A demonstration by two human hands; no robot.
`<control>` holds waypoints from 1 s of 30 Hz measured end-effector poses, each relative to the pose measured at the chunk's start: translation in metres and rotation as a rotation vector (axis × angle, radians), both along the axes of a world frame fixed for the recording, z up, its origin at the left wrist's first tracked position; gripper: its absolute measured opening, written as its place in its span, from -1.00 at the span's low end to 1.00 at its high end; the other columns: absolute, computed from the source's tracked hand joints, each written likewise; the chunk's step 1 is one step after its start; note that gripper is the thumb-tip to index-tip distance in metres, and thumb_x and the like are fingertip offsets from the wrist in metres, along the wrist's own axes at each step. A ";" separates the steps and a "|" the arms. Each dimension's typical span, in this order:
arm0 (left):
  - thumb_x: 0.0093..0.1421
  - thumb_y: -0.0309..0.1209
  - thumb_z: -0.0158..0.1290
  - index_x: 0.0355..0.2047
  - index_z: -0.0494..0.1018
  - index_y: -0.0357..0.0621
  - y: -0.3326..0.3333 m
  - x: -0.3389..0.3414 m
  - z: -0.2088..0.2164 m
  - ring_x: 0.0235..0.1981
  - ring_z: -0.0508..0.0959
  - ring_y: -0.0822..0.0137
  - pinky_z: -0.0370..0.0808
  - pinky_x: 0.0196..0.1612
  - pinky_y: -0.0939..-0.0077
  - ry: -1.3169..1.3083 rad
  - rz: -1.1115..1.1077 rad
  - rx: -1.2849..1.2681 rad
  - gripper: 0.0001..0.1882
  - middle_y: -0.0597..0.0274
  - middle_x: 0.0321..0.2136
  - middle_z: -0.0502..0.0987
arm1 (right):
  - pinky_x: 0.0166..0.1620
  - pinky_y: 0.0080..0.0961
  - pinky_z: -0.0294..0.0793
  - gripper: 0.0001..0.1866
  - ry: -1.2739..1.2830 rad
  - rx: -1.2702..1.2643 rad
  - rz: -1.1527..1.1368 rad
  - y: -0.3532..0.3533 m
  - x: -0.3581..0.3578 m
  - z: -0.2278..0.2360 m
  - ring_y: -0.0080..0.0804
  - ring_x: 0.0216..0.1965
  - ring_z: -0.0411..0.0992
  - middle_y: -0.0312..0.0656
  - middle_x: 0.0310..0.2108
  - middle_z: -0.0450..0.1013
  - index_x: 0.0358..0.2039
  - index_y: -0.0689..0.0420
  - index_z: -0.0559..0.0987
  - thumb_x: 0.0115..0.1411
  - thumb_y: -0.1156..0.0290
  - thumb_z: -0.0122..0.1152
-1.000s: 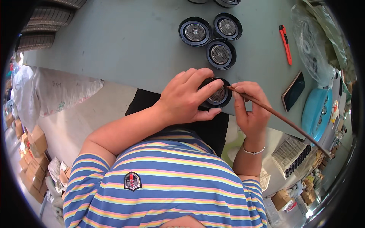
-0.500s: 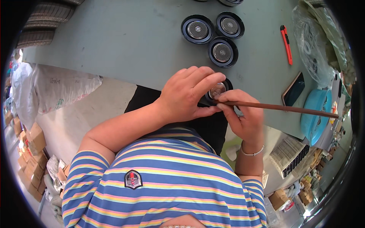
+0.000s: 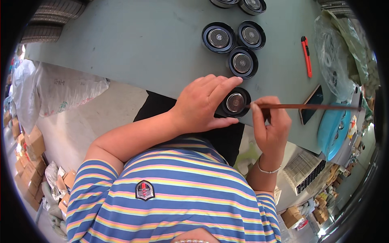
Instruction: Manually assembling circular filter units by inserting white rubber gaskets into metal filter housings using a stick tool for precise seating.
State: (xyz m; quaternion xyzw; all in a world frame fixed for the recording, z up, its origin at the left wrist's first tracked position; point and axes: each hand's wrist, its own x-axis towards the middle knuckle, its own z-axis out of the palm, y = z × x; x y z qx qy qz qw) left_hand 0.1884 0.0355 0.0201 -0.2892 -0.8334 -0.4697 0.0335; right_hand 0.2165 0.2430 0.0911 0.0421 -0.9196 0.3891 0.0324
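A black round cap [image 3: 236,102] with a silver mesh disc in its middle sits at the table's near edge. My left hand [image 3: 201,103] grips its rim, fingers at the far side and thumb at the near side. In a pinch of thumb and fingers, my right hand [image 3: 270,121] holds a thin brown stick [image 3: 308,106] by its left end. The stick lies almost level and reaches far to the right; its left tip is at the cap's right rim, and I cannot tell whether it touches. Just beyond stands a group of similar black caps [image 3: 242,62].
On the grey-green table [image 3: 133,44], a red utility knife [image 3: 306,56] and a phone [image 3: 312,104] lie to the right. Near the right edge are a blue round basin [image 3: 335,131] and clear plastic bags [image 3: 330,60]. Dark ribbed stacks [image 3: 52,16] stand far left.
My right hand has drawn back to the right, and the stick has swung from slanting to nearly level. More of the cap's mesh shows. My left hand keeps its grip. The view has shifted slightly.
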 end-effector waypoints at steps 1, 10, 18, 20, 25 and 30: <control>-0.07 -0.11 0.48 0.26 0.36 -0.15 0.000 0.000 0.000 -0.07 0.58 0.03 0.54 0.00 0.21 0.001 -0.008 -0.002 -0.08 0.10 0.03 0.55 | -0.44 -0.63 0.39 -0.92 -0.105 -0.089 0.077 0.000 0.000 0.005 -0.52 -0.52 0.43 -0.22 -0.39 0.54 -0.30 0.23 0.59 0.20 0.63 0.31; -0.02 -0.14 0.43 0.20 0.40 -0.10 -0.066 -0.008 0.017 0.12 0.45 -0.05 0.37 0.20 0.09 0.001 0.263 -0.167 -0.21 0.02 0.08 0.49 | -0.27 -0.70 0.39 -0.86 0.042 -0.648 -0.168 0.003 -0.053 -0.034 -0.70 -0.36 0.36 -0.02 -0.01 0.60 -0.11 0.24 0.49 0.46 0.43 0.10; 0.05 -0.19 0.42 0.11 0.49 -0.08 -0.037 0.002 0.028 -0.03 0.57 0.09 0.58 -0.03 0.26 -0.052 0.156 0.013 -0.37 0.09 0.14 0.43 | -0.28 -0.68 0.39 -0.88 -0.173 -0.726 -0.048 0.003 -0.038 -0.046 -0.63 -0.41 0.39 -0.08 -0.18 0.64 -0.13 0.20 0.45 0.46 0.42 0.09; 0.07 -0.15 0.40 0.10 0.50 -0.07 -0.031 0.003 0.021 -0.03 0.58 0.09 0.59 -0.08 0.29 -0.051 0.116 -0.046 -0.38 0.09 0.17 0.41 | -0.27 -0.64 0.41 -0.90 -0.204 -0.799 -0.008 0.003 -0.024 -0.040 -0.60 -0.39 0.40 -0.08 -0.20 0.61 -0.13 0.22 0.48 0.44 0.47 0.12; 0.06 -0.05 0.38 0.11 0.47 -0.09 -0.026 -0.001 0.013 -0.16 0.55 0.16 0.52 -0.23 0.34 0.115 0.061 -0.143 -0.33 0.13 0.04 0.44 | -0.20 -0.55 0.48 -0.88 0.124 -0.558 0.007 0.002 -0.005 -0.044 -0.44 -0.31 0.48 -0.14 -0.29 0.56 -0.17 0.28 0.55 0.29 0.64 0.28; -0.02 -0.09 0.41 0.07 0.51 -0.10 -0.016 -0.001 0.010 -0.19 0.56 0.14 0.54 -0.21 0.32 0.113 0.092 -0.179 -0.33 0.12 -0.06 0.47 | -0.25 -0.41 0.56 -0.87 0.338 -0.171 0.140 -0.018 -0.024 -0.036 -0.25 -0.30 0.55 -0.09 -0.32 0.57 -0.23 0.26 0.58 0.22 0.67 0.32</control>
